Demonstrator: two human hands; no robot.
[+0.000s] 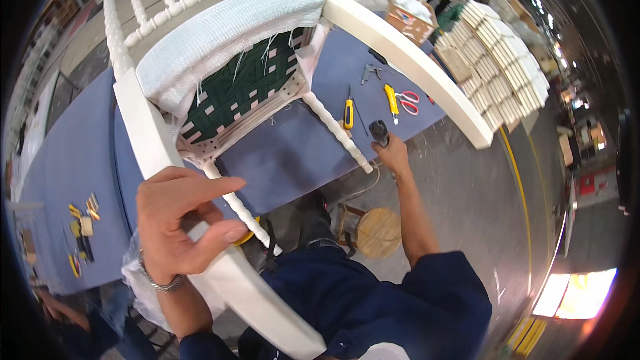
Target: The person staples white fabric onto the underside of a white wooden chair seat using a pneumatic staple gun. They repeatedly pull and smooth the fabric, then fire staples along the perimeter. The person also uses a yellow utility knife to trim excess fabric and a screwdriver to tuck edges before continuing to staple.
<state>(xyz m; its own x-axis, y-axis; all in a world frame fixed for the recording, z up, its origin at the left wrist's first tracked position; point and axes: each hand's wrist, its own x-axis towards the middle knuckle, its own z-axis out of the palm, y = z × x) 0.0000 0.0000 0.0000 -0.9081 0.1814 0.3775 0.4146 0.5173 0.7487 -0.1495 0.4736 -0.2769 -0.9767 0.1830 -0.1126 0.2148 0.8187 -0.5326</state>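
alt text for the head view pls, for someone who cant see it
A white chair lies upturned on a blue table, its green webbing showing. The left hand grips a chair leg; the right hand holds a black tool by the table edge, near scissors.

At about one o'clock from me, past the far edge of the blue table, I see an open brown cardboard box (408, 17) with white material inside it; a small patch of colour shows on its near wall, too small to make out. Down at four o'clock, near the floor, a bright rectangular panel (577, 293) glows white and orange, washed out by glare. At three o'clock a red, sign-like patch (587, 183) sits on a stand, blurred. Beyond those, I can tell no packages or labels.
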